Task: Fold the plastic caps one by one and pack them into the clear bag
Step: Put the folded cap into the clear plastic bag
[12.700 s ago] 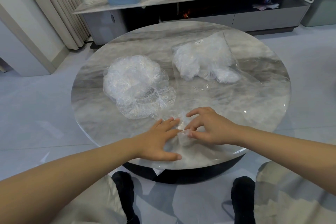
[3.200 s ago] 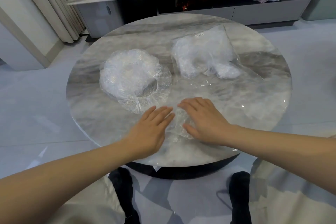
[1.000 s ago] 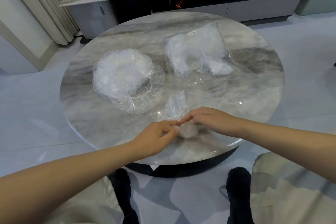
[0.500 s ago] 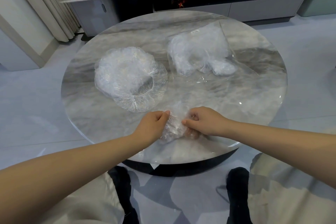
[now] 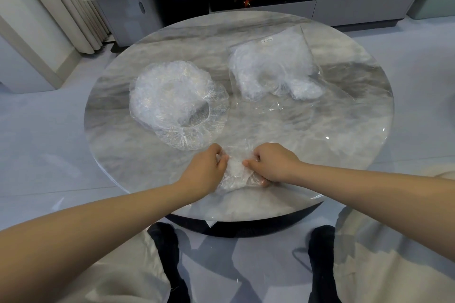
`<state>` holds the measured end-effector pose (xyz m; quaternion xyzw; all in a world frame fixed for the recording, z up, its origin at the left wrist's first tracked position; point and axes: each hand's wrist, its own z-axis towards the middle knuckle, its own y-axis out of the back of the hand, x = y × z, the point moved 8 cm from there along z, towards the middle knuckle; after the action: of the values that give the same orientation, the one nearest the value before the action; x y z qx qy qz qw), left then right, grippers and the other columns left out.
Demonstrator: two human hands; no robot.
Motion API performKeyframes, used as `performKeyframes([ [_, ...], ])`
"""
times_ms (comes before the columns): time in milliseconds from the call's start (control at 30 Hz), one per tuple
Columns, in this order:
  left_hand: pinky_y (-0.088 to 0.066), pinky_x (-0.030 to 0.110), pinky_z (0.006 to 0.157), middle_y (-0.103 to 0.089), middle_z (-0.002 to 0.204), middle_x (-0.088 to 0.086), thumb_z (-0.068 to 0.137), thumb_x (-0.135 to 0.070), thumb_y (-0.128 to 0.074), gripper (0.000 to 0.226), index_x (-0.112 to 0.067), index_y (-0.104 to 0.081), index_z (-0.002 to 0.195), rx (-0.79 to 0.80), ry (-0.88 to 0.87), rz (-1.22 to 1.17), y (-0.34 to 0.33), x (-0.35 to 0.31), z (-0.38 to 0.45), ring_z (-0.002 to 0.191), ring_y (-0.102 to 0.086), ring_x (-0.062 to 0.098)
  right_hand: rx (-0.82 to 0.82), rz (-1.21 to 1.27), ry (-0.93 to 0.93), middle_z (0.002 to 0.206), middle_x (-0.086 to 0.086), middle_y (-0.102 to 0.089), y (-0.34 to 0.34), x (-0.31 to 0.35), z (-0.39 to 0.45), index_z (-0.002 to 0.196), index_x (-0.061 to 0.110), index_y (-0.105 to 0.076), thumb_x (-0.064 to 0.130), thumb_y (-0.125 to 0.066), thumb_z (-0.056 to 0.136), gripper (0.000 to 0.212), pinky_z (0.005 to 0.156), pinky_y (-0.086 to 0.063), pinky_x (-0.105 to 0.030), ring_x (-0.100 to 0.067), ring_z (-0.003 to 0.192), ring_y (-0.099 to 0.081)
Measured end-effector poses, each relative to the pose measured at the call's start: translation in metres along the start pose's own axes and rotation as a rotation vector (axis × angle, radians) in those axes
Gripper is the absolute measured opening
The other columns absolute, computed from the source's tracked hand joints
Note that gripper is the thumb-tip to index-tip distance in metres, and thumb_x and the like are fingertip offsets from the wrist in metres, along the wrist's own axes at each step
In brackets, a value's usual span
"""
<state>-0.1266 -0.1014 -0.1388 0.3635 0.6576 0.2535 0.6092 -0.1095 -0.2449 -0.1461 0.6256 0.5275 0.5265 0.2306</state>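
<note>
Both the left hand [image 5: 205,170] and right hand [image 5: 273,165] are clamped on a cap [image 5: 235,176], seemingly feather-light, limp and slippery film, best pinched at its gathered rim.

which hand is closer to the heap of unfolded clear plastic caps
Left. The left hand sits just below the heap of unfolded clear plastic caps; the right hand is farther off to its lower right.

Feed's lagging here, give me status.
Both hands, left hand and right hand, shut on one cap. Clear bag partly filled. Loose pile waiting.
</note>
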Motion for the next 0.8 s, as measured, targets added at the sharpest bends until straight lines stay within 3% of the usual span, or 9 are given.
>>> performKeyframes([
  [100, -0.041, 0.023, 0.067, -0.051, 0.108, 0.003, 0.098, -0.030, -0.045, 0.039, -0.013, -0.040, 0.132, -0.043, -0.082, 0.160, 0.005, -0.006, -0.006, 0.078, -0.052, 0.011, 0.019, 0.015, -0.011, 0.064, 0.002, -0.059, 0.000, 0.000, -0.001, 0.066, 0.017, -0.045, 0.044, -0.050, 0.094, 0.039, 0.070, -0.049, -0.032, -0.021, 0.074, -0.065],
  [167, -0.044, 0.027, 0.082, -0.044, 0.124, 0.007, 0.094, -0.036, -0.046, 0.049, -0.010, -0.041, 0.135, -0.135, -0.260, 0.258, 0.010, -0.018, -0.013, 0.100, -0.052, 0.019, 0.031, 0.053, -0.026, 0.064, 0.000, -0.063, 0.000, -0.004, -0.001, 0.067, 0.017, -0.045, 0.045, -0.052, 0.093, 0.039, 0.068, -0.049, -0.031, -0.020, 0.069, -0.067],
  [333, -0.037, 0.033, 0.085, -0.055, 0.108, 0.003, 0.084, -0.055, -0.047, 0.049, -0.014, -0.061, 0.108, -0.072, -0.678, 0.509, -0.007, -0.038, -0.030, 0.098, -0.048, 0.020, 0.061, 0.193, -0.072, 0.054, -0.002, -0.060, 0.000, -0.015, 0.001, 0.063, 0.016, -0.042, 0.040, -0.057, 0.091, 0.040, 0.051, -0.043, -0.025, -0.020, 0.053, -0.059],
  [467, -0.031, 0.028, 0.082, -0.061, 0.101, -0.002, 0.082, -0.048, -0.049, 0.043, -0.017, -0.063, 0.108, -0.012, -0.688, 0.603, -0.022, -0.034, -0.036, 0.091, -0.056, 0.019, 0.077, 0.245, -0.091, 0.047, 0.002, -0.054, 0.002, -0.018, -0.003, 0.060, 0.014, -0.041, 0.038, -0.061, 0.088, 0.041, 0.046, -0.039, -0.022, -0.015, 0.046, -0.052],
  [533, -0.030, 0.026, 0.080, -0.065, 0.097, -0.003, 0.078, -0.036, -0.045, 0.040, -0.018, -0.068, 0.105, -0.033, -0.662, 0.595, -0.021, -0.033, -0.034, 0.086, -0.062, 0.019, -0.001, 0.156, -0.062, 0.063, 0.006, -0.055, 0.013, -0.016, -0.010, 0.079, 0.015, -0.047, 0.040, -0.063, 0.086, 0.030, 0.052, -0.039, -0.025, -0.014, 0.060, -0.054],
  [600, -0.029, 0.025, 0.079, -0.068, 0.094, -0.005, 0.077, -0.031, -0.043, 0.039, -0.019, -0.072, 0.101, -0.039, -0.647, 0.559, -0.018, -0.036, -0.031, 0.083, -0.064, 0.017, -0.203, -0.063, 0.090, 0.084, 0.011, -0.050, 0.032, -0.008, -0.018, 0.105, 0.018, -0.048, 0.042, -0.061, 0.086, 0.034, 0.061, -0.037, -0.027, -0.014, 0.079, -0.053],
  [667, -0.028, 0.025, 0.078, -0.070, 0.092, -0.006, 0.078, -0.030, -0.043, 0.036, -0.019, -0.073, 0.097, -0.020, -0.625, 0.508, -0.015, -0.039, -0.031, 0.080, -0.065, 0.017, -0.367, -0.135, 0.383, 0.103, 0.007, -0.053, 0.042, 0.011, -0.029, 0.116, 0.018, -0.053, 0.045, -0.061, 0.084, 0.043, 0.076, -0.040, -0.027, -0.015, 0.096, -0.051],
  [733, -0.027, 0.025, 0.077, -0.070, 0.091, -0.007, 0.080, -0.031, -0.044, 0.035, -0.019, -0.073, 0.095, -0.007, -0.622, 0.485, -0.014, -0.040, -0.032, 0.079, -0.065, 0.017, -0.291, -0.114, 0.566, 0.113, 0.006, -0.058, 0.034, 0.021, -0.035, 0.115, 0.018, -0.061, 0.059, -0.052, 0.079, 0.055, 0.088, -0.035, -0.027, -0.015, 0.106, -0.048],
  [800, -0.026, 0.024, 0.077, -0.070, 0.092, -0.007, 0.081, -0.031, -0.044, 0.034, -0.020, -0.073, 0.096, 0.004, -0.615, 0.466, -0.014, -0.039, -0.031, 0.081, -0.065, 0.016, -0.151, -0.198, 0.602, 0.116, 0.009, -0.060, 0.015, 0.021, -0.035, 0.117, 0.021, -0.062, 0.068, -0.043, 0.077, 0.065, 0.094, -0.027, -0.026, -0.012, 0.115, -0.043],
])
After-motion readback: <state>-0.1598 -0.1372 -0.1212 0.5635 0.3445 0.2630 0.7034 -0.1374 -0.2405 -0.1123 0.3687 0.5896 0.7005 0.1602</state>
